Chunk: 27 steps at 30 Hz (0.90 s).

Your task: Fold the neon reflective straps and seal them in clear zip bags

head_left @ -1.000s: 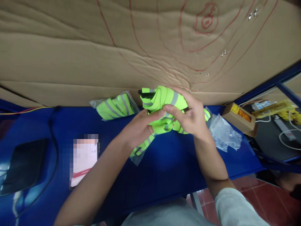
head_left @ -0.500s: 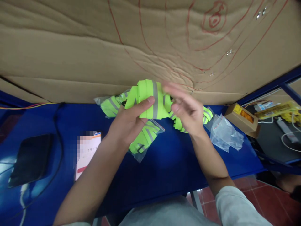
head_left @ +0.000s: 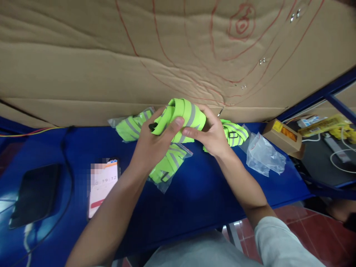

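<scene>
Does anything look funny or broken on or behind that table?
Behind the blue table, the big brown cardboard sheet looks odd: it's wrinkled, with wobbly red hand-drawn rings on it. The held neon yellow-green fabric bundle with grey stripes shows no tear that I can see, and I see no spill.

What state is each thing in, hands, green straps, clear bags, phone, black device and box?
Held green strap: coiled, unbagged
Left hand: gripping the held green strap
Right hand: gripping its other side
Back strap: bagged
Front strap: bagged, lying flat
Right strap: bundled, buckle showing
Clear bags: crumpled
Phone: screen lit, partly blurred
Black device: dark
Box: orange contents showing
</scene>
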Each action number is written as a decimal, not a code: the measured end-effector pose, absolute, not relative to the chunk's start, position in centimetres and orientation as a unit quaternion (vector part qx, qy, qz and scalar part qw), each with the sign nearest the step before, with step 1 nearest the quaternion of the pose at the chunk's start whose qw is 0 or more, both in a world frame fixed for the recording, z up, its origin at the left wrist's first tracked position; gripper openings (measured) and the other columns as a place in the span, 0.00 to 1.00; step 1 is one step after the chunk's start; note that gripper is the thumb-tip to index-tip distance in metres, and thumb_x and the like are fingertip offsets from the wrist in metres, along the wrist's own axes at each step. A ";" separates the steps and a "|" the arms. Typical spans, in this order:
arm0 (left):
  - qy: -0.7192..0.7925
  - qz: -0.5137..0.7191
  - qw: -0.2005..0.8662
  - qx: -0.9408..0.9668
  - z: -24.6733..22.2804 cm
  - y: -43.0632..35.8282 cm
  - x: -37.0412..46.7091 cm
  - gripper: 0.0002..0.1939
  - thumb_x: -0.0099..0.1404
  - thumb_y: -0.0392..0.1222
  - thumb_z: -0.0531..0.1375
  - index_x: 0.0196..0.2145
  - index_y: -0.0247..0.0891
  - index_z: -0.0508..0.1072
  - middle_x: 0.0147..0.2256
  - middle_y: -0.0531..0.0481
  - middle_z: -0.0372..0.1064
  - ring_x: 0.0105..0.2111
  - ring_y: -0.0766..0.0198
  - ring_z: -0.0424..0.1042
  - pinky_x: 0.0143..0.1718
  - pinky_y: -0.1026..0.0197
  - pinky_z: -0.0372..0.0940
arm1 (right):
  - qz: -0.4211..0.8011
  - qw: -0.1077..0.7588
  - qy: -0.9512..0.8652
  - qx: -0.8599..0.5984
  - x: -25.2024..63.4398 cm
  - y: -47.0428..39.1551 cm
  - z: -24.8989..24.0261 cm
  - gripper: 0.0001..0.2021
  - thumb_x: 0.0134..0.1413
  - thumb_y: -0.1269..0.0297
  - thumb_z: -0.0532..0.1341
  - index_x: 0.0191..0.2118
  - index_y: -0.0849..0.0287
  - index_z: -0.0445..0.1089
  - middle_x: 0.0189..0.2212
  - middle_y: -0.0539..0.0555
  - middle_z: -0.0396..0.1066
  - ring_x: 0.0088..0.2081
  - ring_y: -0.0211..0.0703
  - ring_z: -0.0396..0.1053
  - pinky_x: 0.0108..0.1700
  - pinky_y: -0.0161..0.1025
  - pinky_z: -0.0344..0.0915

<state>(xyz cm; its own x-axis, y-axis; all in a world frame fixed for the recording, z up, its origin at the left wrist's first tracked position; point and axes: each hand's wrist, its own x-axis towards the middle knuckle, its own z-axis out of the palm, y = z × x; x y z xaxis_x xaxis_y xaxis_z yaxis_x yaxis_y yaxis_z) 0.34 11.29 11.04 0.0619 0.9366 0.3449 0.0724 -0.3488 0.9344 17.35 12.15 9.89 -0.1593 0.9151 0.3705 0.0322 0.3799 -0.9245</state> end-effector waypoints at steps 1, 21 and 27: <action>0.414 0.544 0.387 0.618 11.4 11.1 0.2 0.16 0.65 0.53 0.68 0.45 0.43 0.80 0.41 0.50 0.78 0.42 0.57 0.77 0.43 0.58 0.73 | 0.408 0.537 -0.639 -0.369 17.1 12.1 9.7 0.33 0.50 0.43 0.72 0.57 0.53 0.66 0.55 0.53 0.74 0.55 0.49 0.74 0.59 0.49 0.73; 0.315 0.414 0.692 0.500 6.9 9.3 5.2 0.30 0.46 0.37 0.77 0.47 0.42 0.74 0.42 0.53 0.76 0.44 0.58 0.75 0.45 0.59 0.69 | -0.042 0.219 -0.383 -0.896 40.1 3.3 2.7 0.14 0.48 0.55 0.68 0.32 0.63 0.73 0.33 0.65 0.76 0.39 0.59 0.75 0.46 0.54 0.70; 0.288 0.376 0.809 0.348 4.7 5.8 4.9 0.32 0.49 0.42 0.76 0.51 0.41 0.74 0.47 0.45 0.77 0.49 0.50 0.76 0.53 0.51 0.69 | -0.134 0.315 -0.441 -0.830 35.9 1.3 3.2 0.11 0.61 0.61 0.56 0.41 0.63 0.71 0.32 0.58 0.75 0.31 0.45 0.71 0.41 0.44 0.68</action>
<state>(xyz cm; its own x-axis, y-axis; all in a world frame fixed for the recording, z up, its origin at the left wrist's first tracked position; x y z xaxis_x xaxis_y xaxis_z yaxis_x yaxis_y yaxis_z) 4.93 5.79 4.66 0.5507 0.8093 -0.2043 -0.4081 0.4746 0.7798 35.89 1.26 3.15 0.5748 0.6472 0.5007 0.8165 -0.4131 -0.4034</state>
